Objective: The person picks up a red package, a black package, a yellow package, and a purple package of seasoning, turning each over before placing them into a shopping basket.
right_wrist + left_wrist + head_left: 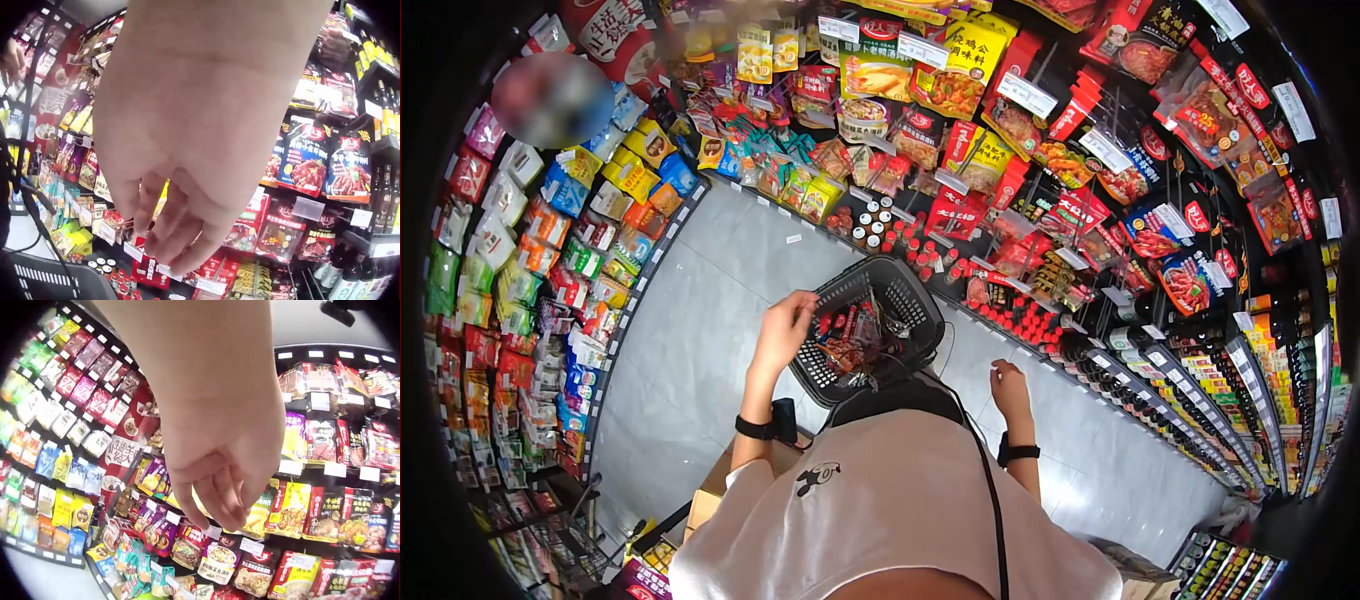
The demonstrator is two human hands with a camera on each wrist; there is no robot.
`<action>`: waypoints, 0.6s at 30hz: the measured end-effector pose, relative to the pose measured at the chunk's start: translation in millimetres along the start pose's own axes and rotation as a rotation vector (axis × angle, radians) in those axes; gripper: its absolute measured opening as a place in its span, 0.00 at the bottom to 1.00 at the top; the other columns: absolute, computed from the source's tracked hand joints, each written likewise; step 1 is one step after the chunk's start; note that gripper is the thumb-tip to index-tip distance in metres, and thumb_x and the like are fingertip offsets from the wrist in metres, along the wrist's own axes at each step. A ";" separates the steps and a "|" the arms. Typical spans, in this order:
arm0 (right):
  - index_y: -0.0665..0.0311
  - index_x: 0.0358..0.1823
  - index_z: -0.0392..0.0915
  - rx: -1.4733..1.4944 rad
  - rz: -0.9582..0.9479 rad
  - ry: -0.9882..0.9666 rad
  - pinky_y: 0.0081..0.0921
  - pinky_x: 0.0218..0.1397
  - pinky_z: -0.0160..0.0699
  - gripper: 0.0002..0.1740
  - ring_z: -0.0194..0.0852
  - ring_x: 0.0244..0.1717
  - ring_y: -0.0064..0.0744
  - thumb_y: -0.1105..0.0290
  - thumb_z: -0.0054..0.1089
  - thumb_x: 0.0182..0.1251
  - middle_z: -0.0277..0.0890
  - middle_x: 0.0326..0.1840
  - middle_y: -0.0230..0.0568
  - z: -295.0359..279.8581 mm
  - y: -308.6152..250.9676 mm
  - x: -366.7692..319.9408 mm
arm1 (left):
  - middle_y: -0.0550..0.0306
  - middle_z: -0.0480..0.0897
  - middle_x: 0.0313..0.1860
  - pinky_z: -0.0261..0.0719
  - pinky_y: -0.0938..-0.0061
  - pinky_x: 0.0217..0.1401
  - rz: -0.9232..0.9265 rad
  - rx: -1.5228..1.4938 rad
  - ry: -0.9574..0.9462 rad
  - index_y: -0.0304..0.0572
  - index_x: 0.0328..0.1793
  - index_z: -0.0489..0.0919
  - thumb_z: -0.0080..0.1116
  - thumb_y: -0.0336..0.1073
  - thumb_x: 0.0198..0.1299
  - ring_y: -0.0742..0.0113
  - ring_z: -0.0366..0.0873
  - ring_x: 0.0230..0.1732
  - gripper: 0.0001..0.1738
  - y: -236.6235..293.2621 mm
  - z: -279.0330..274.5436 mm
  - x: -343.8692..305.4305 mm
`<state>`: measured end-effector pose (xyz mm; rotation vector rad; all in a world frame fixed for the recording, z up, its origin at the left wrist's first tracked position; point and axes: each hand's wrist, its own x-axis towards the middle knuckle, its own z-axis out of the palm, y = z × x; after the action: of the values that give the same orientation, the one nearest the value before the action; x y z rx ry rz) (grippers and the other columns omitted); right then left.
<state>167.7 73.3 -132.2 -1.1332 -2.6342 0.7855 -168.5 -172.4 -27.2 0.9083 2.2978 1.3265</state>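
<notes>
My left hand (785, 330) hangs beside the left rim of a dark plastic shopping basket (917, 300), its fingers loosely bent around nothing. In the left wrist view the same hand (222, 469) overlaps the shelf of sauce packets behind it. To the right of the basket my right hand (1011, 390) is held in the air, fingers relaxed and holding nothing. The right wrist view shows that hand (178, 206) in front of hanging red seasoning packets (284, 228). Inside the basket lie several packets (855, 335), mostly red.
Hanging seasoning pouches (955, 75) fill the rack ahead. Small jars with red lids (1025, 322) stand on its lowest shelf. Another shelf of colourful packets (550, 240) runs along the left. Grey tiled floor (690, 330) lies between them. Bottles (381, 187) stand at the far right.
</notes>
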 end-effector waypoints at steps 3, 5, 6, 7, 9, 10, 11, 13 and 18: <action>0.67 0.41 0.76 0.070 -0.063 0.060 0.33 0.33 0.76 0.10 0.77 0.28 0.46 0.73 0.53 0.60 0.77 0.33 0.55 5.6 -1.8 21.8 | 0.47 0.83 0.35 0.76 0.75 0.40 0.090 0.005 -0.118 0.32 0.45 0.76 0.51 0.27 0.60 0.66 0.81 0.36 0.09 9.7 13.2 24.7; 0.66 0.43 0.76 0.198 -0.029 0.026 0.31 0.33 0.75 0.11 0.78 0.28 0.41 0.71 0.54 0.61 0.77 0.33 0.54 -5.4 -21.7 48.5 | 0.49 0.83 0.35 0.76 0.75 0.41 0.157 -0.042 -0.200 0.32 0.46 0.76 0.51 0.26 0.60 0.67 0.81 0.36 0.09 14.0 19.2 47.9; 0.66 0.44 0.76 0.261 -0.016 0.009 0.30 0.33 0.75 0.11 0.78 0.29 0.38 0.70 0.55 0.62 0.78 0.33 0.53 -13.6 -35.6 66.4 | 0.50 0.83 0.35 0.76 0.75 0.41 0.190 -0.066 -0.237 0.31 0.46 0.76 0.51 0.26 0.60 0.67 0.80 0.37 0.09 17.1 23.2 61.4; 0.67 0.44 0.76 0.352 -0.052 0.031 0.27 0.33 0.74 0.11 0.77 0.30 0.34 0.70 0.55 0.62 0.78 0.35 0.50 -21.8 -49.4 86.5 | 0.53 0.83 0.35 0.76 0.76 0.42 0.143 -0.127 -0.286 0.31 0.45 0.76 0.51 0.27 0.61 0.69 0.80 0.37 0.08 27.3 25.3 75.0; 0.68 0.44 0.76 0.596 -0.096 -0.008 0.23 0.33 0.73 0.11 0.76 0.32 0.26 0.70 0.55 0.64 0.79 0.37 0.42 -36.7 -70.5 134.7 | 0.54 0.82 0.35 0.76 0.77 0.42 0.234 -0.153 -0.258 0.32 0.44 0.76 0.51 0.27 0.60 0.71 0.80 0.37 0.08 34.7 36.5 109.7; 0.68 0.46 0.76 0.748 -0.104 -0.068 0.22 0.34 0.73 0.11 0.76 0.33 0.22 0.70 0.54 0.65 0.80 0.38 0.37 -44.8 -79.6 162.2 | 0.55 0.82 0.36 0.76 0.77 0.42 0.279 -0.165 -0.241 0.32 0.44 0.76 0.51 0.27 0.60 0.72 0.79 0.37 0.08 39.7 42.5 129.2; 0.68 0.46 0.76 0.833 -0.089 -0.067 0.20 0.35 0.73 0.11 0.75 0.33 0.20 0.70 0.53 0.66 0.80 0.38 0.34 -61.5 -100.9 185.8 | 0.55 0.82 0.36 0.76 0.77 0.42 0.268 -0.168 -0.235 0.32 0.44 0.76 0.51 0.27 0.60 0.72 0.79 0.37 0.08 51.9 48.1 148.4; 0.67 0.47 0.75 1.013 -0.096 -0.061 0.17 0.36 0.72 0.11 0.73 0.33 0.18 0.70 0.51 0.67 0.79 0.37 0.33 -85.3 -135.2 234.9 | 0.55 0.82 0.35 0.76 0.77 0.42 0.240 -0.174 -0.218 0.33 0.44 0.76 0.51 0.27 0.60 0.73 0.79 0.37 0.08 82.1 59.5 187.8; 0.70 0.51 0.73 1.124 -0.094 0.013 0.21 0.48 0.72 0.15 0.74 0.43 0.24 0.70 0.53 0.65 0.76 0.44 0.37 -88.3 -152.9 362.3 | 0.54 0.82 0.36 0.76 0.76 0.42 0.313 -0.194 -0.148 0.33 0.47 0.75 0.53 0.28 0.57 0.69 0.80 0.38 0.12 81.3 102.3 312.2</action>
<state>-150.0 280.1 4.8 -0.6359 -1.6594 1.8313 -312.1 133.0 -1.0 1.2894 1.9329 1.5175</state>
